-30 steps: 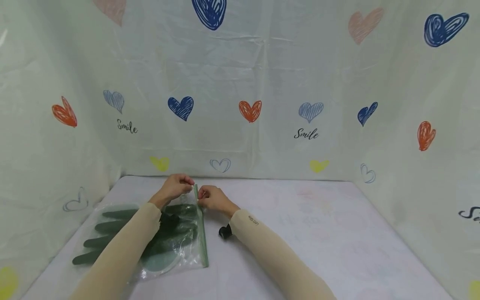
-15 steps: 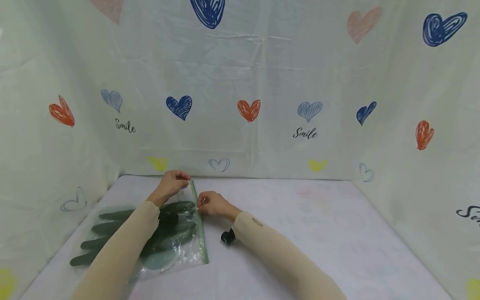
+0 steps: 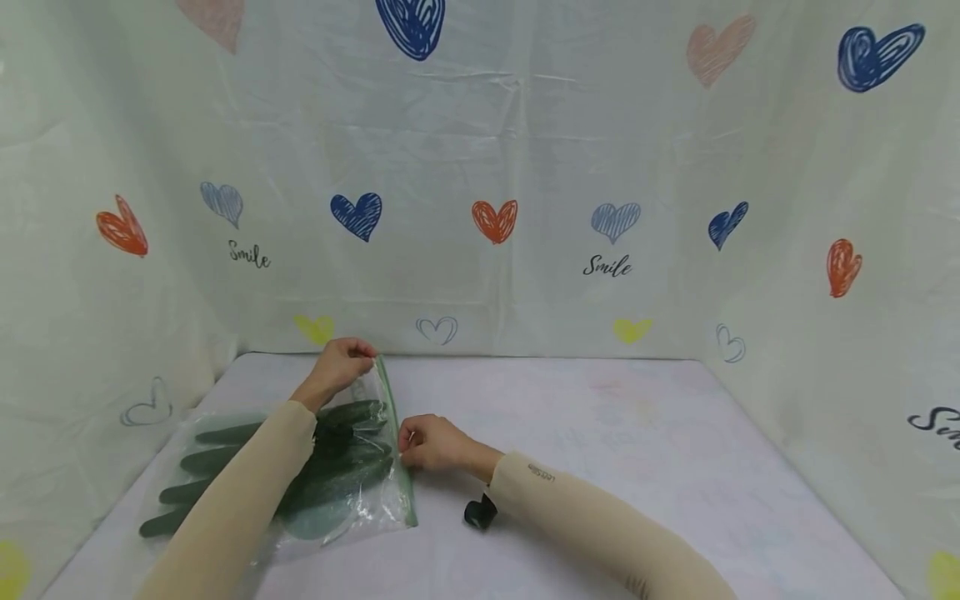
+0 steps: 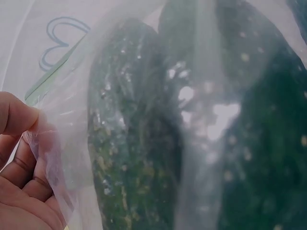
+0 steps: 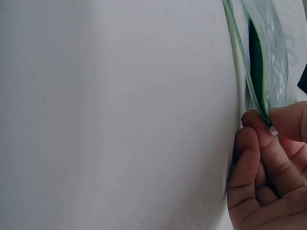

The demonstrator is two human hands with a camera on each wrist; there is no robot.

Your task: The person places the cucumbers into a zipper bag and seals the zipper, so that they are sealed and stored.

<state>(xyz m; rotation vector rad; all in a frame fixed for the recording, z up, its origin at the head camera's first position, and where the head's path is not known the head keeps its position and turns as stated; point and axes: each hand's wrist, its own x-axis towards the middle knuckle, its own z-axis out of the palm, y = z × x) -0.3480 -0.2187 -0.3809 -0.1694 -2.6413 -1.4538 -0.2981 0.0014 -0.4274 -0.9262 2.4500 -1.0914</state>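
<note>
A clear zip bag (image 3: 378, 504) with a green closure strip (image 3: 410, 504) lies at the left of the table, holding several dark green cucumbers (image 3: 337, 479). My left hand (image 3: 336, 368) pinches the bag's far corner, at the strip's upper end. In the left wrist view, its thumb and fingers grip the thin plastic beside a speckled cucumber (image 4: 129, 143). Partway down the strip, my right hand (image 3: 438, 443) pinches the closure. A small whitish slider (image 5: 273, 130) shows at its fingertips in the right wrist view. There the bag's two edges stand apart above the fingers.
The white table (image 3: 600, 467) stretches to the right of the bag. Behind it hangs a pale curtain (image 3: 555, 167) printed with hearts and "Smile". A black wrist camera (image 3: 480, 512) hangs under the right wrist.
My right hand has slid down along the green strip toward the near side, still pinching it. My left hand has moved slightly left and away, drawing the bag's far corner with it.
</note>
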